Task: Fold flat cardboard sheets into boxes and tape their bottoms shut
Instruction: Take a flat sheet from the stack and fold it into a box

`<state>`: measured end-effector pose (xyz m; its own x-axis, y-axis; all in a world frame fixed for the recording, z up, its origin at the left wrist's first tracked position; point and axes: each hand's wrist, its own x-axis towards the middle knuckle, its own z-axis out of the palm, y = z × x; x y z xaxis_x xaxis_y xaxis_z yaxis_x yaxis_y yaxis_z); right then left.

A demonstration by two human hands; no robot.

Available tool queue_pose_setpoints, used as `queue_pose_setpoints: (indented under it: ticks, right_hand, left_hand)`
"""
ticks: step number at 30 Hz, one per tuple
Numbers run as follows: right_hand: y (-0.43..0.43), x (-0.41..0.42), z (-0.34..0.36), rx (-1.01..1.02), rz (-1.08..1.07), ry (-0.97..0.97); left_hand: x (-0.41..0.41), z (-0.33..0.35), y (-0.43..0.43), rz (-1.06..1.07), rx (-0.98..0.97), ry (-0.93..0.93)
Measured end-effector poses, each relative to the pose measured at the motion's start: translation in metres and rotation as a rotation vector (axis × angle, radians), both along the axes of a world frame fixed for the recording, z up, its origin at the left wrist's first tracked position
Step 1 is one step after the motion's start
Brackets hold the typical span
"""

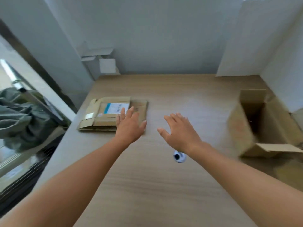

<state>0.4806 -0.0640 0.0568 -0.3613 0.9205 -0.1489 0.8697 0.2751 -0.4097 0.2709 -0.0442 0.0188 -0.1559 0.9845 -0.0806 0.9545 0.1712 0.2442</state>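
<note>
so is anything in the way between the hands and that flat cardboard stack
Nothing visible does. The left hand is over the near right corner of the flat cardboard stack, and only bare table lies between the stack and the right hand. What looks like a tape roll sits by the right wrist, off that path.

Bare table (pixel 188 95) between flat cardboard (pixel 105 117) and box (pixel 242 128).

Left hand (pixel 129 126), right hand (pixel 179 133), apparently bare

Both bare arms stretched forward, left hand (pixel 129 124) and right hand (pixel 179 131) palm-down, fingers spread
</note>
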Motion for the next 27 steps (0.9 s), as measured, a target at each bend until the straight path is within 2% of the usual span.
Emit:
queue_pose_setpoints:
  ticks: [5,11,15,19,21,24,27]
  right_hand:
    - [0.027,-0.142,-0.03,-0.135,0.025,0.105]
    - [0.091,-0.247,-0.081,-0.257,-0.203,0.292]
    - [0.114,-0.285,-0.101,-0.324,-0.429,0.576]
    - [0.112,-0.306,-0.101,-0.302,-0.56,0.742]
    - [0.104,-0.31,-0.093,-0.321,-0.606,0.821]
    - [0.075,-0.297,-0.076,-0.323,-0.657,0.924]
    - [0.02,-0.264,-0.058,-0.363,-0.634,1.004]
  left_hand:
    - [-0.156,-0.033,0.014,0.296,-0.044,-0.128]
    - [-0.274,-0.068,0.062,0.49,-0.105,-0.468]
    - [-0.296,-0.086,0.08,0.481,-0.129,-0.468]
    - [-0.301,-0.077,0.066,0.441,-0.043,-0.594]
    - [-0.305,-0.07,0.055,0.415,-0.015,-0.724]
    - [-0.3,-0.054,0.018,0.351,-0.021,-1.026]
    - [-0.276,-0.033,-0.046,0.219,-0.021,-1.169]
